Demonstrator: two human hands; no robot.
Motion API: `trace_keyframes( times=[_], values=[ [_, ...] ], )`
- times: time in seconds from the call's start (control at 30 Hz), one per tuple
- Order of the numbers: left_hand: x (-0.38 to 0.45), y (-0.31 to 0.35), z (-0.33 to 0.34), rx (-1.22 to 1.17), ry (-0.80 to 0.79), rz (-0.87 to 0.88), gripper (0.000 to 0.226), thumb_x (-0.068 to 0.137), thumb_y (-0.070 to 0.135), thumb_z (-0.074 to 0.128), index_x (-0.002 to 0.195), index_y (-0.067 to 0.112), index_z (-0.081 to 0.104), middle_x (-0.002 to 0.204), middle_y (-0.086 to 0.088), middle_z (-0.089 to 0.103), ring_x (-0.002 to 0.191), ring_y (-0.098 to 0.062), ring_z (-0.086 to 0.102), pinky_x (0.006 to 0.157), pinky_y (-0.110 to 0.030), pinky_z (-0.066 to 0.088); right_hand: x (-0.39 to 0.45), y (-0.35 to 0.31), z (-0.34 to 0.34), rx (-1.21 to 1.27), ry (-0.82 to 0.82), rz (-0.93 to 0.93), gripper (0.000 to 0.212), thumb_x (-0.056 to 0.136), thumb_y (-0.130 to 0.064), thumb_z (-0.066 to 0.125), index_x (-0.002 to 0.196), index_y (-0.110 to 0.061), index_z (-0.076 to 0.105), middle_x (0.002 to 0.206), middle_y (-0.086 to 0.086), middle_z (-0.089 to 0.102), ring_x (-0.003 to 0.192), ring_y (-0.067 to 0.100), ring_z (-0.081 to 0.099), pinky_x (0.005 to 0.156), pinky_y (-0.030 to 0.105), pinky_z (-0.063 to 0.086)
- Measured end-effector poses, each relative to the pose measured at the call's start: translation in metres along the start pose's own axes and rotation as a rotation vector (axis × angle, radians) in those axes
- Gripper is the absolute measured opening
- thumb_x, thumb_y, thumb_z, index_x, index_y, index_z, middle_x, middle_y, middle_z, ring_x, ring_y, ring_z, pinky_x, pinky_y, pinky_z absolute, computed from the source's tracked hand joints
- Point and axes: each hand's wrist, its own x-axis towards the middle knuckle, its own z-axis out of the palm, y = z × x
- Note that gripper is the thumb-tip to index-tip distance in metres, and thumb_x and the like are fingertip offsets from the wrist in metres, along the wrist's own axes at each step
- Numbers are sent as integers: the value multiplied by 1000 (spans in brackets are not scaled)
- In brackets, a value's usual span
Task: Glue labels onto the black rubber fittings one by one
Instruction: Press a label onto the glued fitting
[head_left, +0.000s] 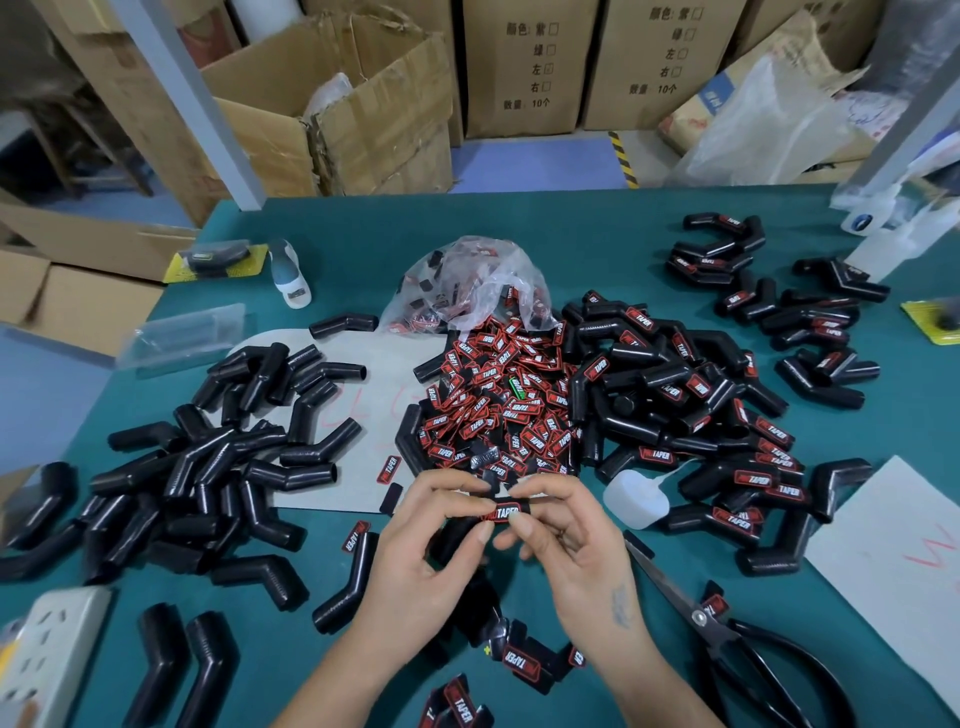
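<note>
Head view: both hands, left hand (415, 540) and right hand (566, 535), pinch a fitting (457, 540), thumbs pressing its label (506, 513) between them. Light, bendy rubber; best gripped beside the label.

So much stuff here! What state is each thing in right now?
Left hand: pinching the held fitting.
Right hand: pressing the label.
Held fitting: label on it.
Left pile: unlabelled.
Right pile: labelled.
Bag: open, labels spilling out.
Glue bottle: lying down.
Scissors: closed.
</note>
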Motion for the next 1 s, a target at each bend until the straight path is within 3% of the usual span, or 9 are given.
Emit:
trace_keyframes(
  times=[0.07, 0.23, 0.37, 0.5, 0.63, 0.8, 1.0],
  values=[
    [-1, -1, 1, 33, -20, 41, 12, 97, 21, 67, 107, 25, 70, 124, 9, 65, 118, -23, 66, 100, -38, 53, 0, -1, 1, 16, 8, 2, 20, 99, -17, 66, 104, -36, 70, 85, 9, 76, 81, 21, 75, 74, 21, 53],
    [0, -2, 2, 9, 16, 81, 12, 97, 17, 68, 107, 23, 71, 120, 7, 69, 115, -24, 68, 100, -27, 51, -1, -1, 4, 32, 20, 36, 14, 96, -19, 68, 101, -30, 76, 86, 11, 77, 84, 23, 76, 77, 23, 55],
    [2, -4, 0, -41, 22, 65, 13, 97, 17, 69, 106, 26, 73, 117, 6, 72, 113, -25, 70, 96, -33, 55, -2, -3, 3, 60, 18, 54, 13, 97, -18, 69, 101, -27, 77, 88, 12, 78, 86, 24, 77, 79, 24, 56],
    [2, -4, -5, -93, 6, 49, 14, 96, 14, 70, 105, 23, 76, 118, 4, 74, 112, -27, 71, 78, -42, 64, -1, -3, 2, 64, 6, 70, 16, 98, -11, 68, 102, -24, 77, 89, 13, 79, 87, 25, 77, 81, 26, 58],
    [3, -5, -6, 37, 5, 114, 9, 95, 14, 72, 101, 12, 78, 117, 8, 75, 111, -23, 73, 96, -34, 56, 0, -4, 2, 65, 4, 78, 16, 97, -12, 69, 101, -26, 77, 86, 14, 78, 84, 24, 77, 79, 25, 58],
    [2, -4, -6, 46, 4, 111, 10, 95, 14, 72, 101, 8, 78, 116, 8, 75, 110, -22, 73, 97, -30, 55, -1, -4, 3, 64, 2, 72, 16, 95, -18, 68, 99, -30, 77, 84, 12, 79, 83, 23, 77, 77, 25, 58],
    [2, -5, -5, 17, -5, 119, 12, 97, 12, 71, 107, 16, 75, 118, 7, 74, 113, -25, 71, 99, -31, 54, 0, -3, 0, 93, -38, 60, 31, 100, -14, 65, 120, -38, 65, 90, 15, 78, 86, 27, 75, 81, 27, 57]
  ],
)
